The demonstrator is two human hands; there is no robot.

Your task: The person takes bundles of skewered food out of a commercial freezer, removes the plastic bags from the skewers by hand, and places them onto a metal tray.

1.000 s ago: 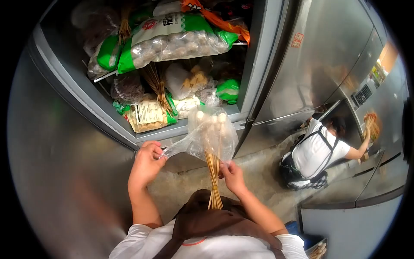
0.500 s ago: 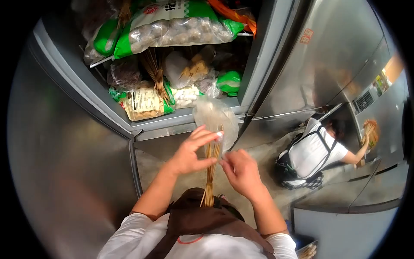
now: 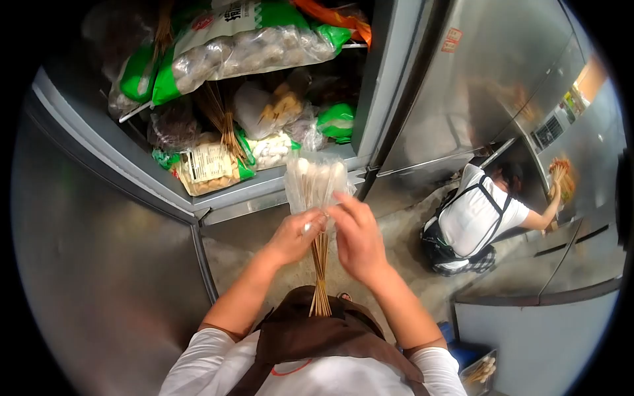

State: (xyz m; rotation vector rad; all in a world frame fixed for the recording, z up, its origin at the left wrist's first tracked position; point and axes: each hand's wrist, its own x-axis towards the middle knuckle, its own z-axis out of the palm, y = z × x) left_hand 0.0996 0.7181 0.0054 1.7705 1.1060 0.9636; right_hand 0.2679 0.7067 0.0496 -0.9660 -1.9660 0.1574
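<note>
A bundle of thin wooden skewers (image 3: 319,264) stands upright in front of my brown apron, its lower ends fanned out. Pale round pieces on its top end are covered by a clear plastic bag (image 3: 316,185). My left hand (image 3: 297,235) is closed around the skewers and the gathered mouth of the bag. Close on the right side, my right hand (image 3: 356,241) has its fingers apart and loosely bent, with the fingertips at the lower edge of the bag. Whether those fingertips press on the plastic is hard to see.
An open steel fridge (image 3: 277,175) ahead holds bagged food and more skewers. A large green-and-white bag (image 3: 244,49) lies on its upper shelf. To the right, a co-worker (image 3: 472,211) crouches at another open compartment. A tray of skewers (image 3: 479,369) sits low right.
The plastic bag, loose and hanging behind the skewers before, now covers their tops. My left hand has closed around the bundle, and my right hand has risen and its fingers have opened.
</note>
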